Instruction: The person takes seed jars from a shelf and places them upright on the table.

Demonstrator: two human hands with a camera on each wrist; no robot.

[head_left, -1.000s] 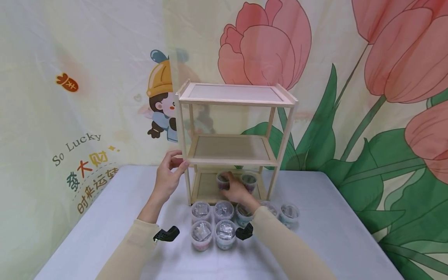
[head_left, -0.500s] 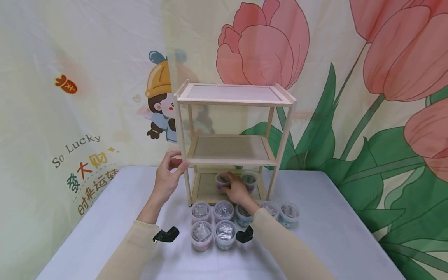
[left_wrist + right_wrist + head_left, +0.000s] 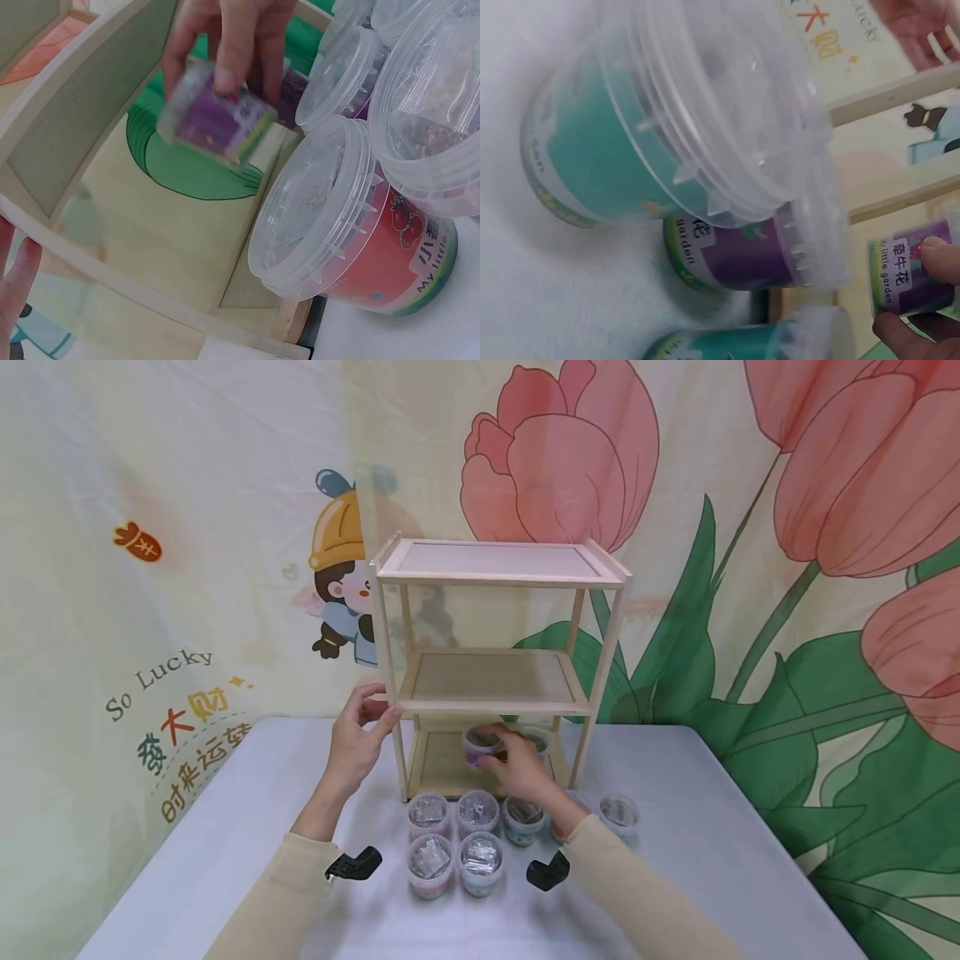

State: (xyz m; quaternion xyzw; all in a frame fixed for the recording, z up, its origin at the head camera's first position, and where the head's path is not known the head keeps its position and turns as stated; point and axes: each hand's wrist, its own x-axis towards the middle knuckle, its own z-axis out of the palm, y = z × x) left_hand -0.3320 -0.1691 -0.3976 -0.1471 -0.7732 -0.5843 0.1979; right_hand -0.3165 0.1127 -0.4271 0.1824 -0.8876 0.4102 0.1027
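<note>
In my right hand (image 3: 519,767) is a small clear-lidded plastic tub (image 3: 909,271) with a purple label, pinched between thumb and fingers. The hand reaches in over the bottom tier of a pale wooden shelf (image 3: 495,707); in the left wrist view the tub is tilted and close above that tier. Another tub (image 3: 538,743) stands on the bottom tier, partly behind the right hand. My left hand (image 3: 354,743) holds the shelf's front left post at the height of the middle tier, thumb in front.
Several lidded tubs with coloured labels stand in front of the shelf, among them a pink one (image 3: 431,868), a light blue one (image 3: 482,864) and one at the right (image 3: 618,814). A white cloth covers the table (image 3: 697,877). Behind hangs a printed tulip backdrop (image 3: 555,460).
My right hand and forearm have shifted slightly to the right. The tub in it has turned so that more of its purple side faces the head view. The left hand stays on the post.
</note>
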